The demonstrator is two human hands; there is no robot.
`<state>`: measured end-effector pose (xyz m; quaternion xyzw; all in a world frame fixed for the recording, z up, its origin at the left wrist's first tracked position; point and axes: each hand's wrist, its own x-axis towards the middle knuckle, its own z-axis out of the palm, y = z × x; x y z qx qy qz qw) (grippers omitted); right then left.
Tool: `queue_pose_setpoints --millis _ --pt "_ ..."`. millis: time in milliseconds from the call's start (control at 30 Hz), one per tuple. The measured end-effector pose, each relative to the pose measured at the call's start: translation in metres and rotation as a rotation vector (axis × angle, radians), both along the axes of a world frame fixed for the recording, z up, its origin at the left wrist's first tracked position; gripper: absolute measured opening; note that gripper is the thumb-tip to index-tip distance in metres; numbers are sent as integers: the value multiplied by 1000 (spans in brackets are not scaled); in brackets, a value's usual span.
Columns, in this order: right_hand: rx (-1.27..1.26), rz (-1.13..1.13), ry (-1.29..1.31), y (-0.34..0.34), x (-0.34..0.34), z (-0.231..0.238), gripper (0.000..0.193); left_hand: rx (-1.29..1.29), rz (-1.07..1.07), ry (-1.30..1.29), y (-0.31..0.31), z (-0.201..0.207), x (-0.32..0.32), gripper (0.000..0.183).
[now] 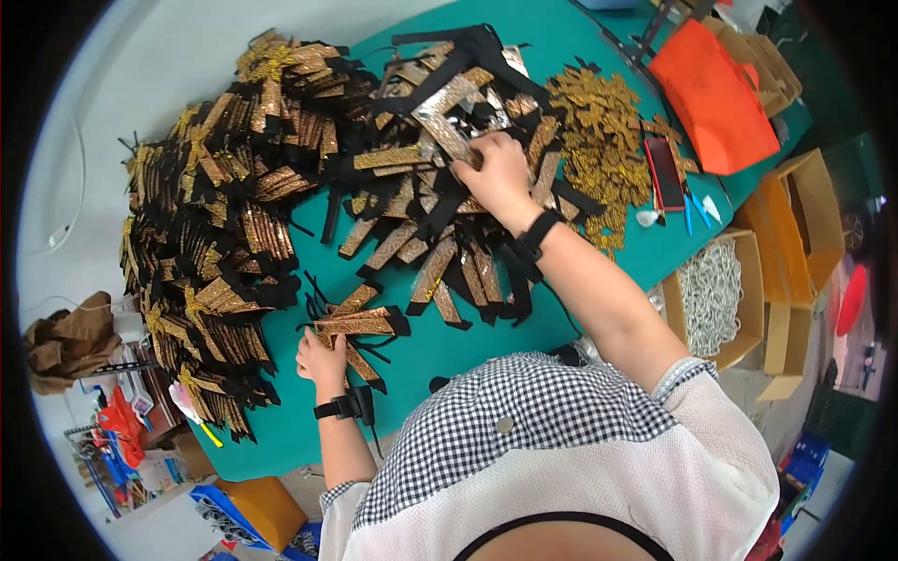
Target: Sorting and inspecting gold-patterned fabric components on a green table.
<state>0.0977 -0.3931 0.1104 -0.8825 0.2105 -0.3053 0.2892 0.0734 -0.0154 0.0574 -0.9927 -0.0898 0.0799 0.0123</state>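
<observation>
My right hand (494, 170) reaches far over the green table (440, 351) and pinches a gold glitter strip (447, 131) in the middle heap of gold and black strips (440, 224). My left hand (321, 360) is closed on a small gold and black bow piece (355, 324) near the table's front edge. Both wrists wear black bands. A large pile of finished gold and black bows (220, 224) lies to the left. A heap of small gold glitter pieces (599, 140) lies to the right of my right hand.
A red phone (665, 173) and blue pens (694, 208) lie at the table's right edge. An orange bag (716, 93) sits at the far right. Cardboard boxes (795, 224) stand on the floor, one holding white chain (711, 294). Brown cloth (70, 341) lies at left.
</observation>
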Motion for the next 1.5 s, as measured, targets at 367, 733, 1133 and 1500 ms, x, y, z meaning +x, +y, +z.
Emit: queue_pose_setpoints --millis 367,733,1133,1500 --pt "-148 68 23 3 26 11 40 -855 -674 -369 -195 99 62 35" --pt "-16 366 -344 23 -61 47 39 -1648 -492 111 -228 96 54 26" --pt "-148 918 -236 69 -80 66 20 -2168 8 364 -155 78 -21 28" --pt "421 960 293 80 -126 24 8 -1844 60 482 -97 66 -39 43"
